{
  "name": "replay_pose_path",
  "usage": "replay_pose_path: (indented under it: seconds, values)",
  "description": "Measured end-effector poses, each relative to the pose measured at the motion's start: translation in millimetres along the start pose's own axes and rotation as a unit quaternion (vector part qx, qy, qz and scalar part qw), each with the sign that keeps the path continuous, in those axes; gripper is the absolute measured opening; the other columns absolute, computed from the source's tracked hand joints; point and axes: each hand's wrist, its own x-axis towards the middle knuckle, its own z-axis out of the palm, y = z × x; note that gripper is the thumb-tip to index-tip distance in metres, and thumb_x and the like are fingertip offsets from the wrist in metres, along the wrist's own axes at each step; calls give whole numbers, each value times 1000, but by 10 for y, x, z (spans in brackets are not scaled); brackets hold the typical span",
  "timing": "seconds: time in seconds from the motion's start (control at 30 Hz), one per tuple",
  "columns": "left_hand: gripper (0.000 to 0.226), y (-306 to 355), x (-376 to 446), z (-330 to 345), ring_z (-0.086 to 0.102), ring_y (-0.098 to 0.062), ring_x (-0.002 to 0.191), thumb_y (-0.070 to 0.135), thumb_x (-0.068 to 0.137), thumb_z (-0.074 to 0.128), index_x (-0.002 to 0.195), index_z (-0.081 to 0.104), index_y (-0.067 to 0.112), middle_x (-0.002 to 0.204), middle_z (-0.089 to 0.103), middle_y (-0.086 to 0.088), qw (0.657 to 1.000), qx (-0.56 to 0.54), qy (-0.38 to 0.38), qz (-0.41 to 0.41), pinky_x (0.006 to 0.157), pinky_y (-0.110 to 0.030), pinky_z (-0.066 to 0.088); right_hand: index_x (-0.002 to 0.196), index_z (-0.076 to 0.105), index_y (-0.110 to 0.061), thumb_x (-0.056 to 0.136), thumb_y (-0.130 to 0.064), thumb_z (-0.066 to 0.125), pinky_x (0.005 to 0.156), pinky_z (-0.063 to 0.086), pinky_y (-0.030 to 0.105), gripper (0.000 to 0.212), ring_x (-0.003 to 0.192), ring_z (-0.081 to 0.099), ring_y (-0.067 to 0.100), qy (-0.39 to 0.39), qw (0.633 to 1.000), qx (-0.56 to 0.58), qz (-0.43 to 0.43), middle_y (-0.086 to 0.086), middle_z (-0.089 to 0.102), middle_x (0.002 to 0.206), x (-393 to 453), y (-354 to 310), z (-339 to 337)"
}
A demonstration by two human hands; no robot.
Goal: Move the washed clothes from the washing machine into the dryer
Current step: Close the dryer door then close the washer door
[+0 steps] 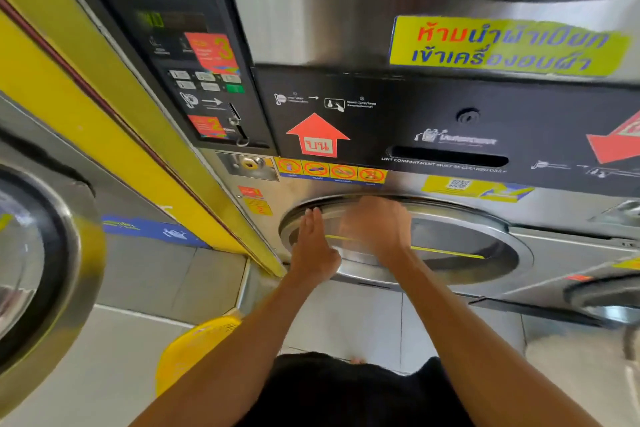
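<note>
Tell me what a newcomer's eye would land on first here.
Most striking is the pair of hands at centre: the left hand lies flat on the round dryer door, and the right hand is blurred beside it. Next comes the red arrow sticker above, then the yellow basket on the floor.

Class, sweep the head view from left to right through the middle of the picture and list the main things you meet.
Round door at the left edge → yellow pillar → black coin and button panel → red up arrow → lint compartment slot → red arrow at the right edge.
</note>
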Motion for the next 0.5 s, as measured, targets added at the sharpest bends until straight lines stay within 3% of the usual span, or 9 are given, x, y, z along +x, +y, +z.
replay_pose_path:
  seconds: [0.23, 0.37, 0.5]
  values:
    - [101, -1, 55, 78, -1, -27, 152, 16, 79, 60, 155, -5, 13, 165, -7, -5, 997, 69, 15, -15, 119, -50, 19, 60, 63, -13, 76, -35, 73, 51, 34, 22, 29, 48, 51, 23, 45, 998, -4, -32, 1, 61, 53, 55, 86, 133]
    - [103, -128, 49, 5, -6, -29, 152, 14, 82, 59, 154, -13, 24, 164, -13, 4, 995, 90, -36, -14, 117, -61, 16, 58, 59, -11, 74, -30, 74, 50, 30, 21, 29, 45, 50, 25, 61, 997, -1, -43, 1, 57, 50, 24, 74, 151]
    - [98, -94, 56, -150, -12, -25, 151, 10, 83, 51, 154, -13, 30, 163, -17, 9, 993, 67, -94, -37, 119, -58, 12, 60, 57, -13, 80, -28, 69, 48, 24, 21, 27, 48, 45, 20, 58, 997, 0, -51, -1, 57, 54, -14, 59, 152]
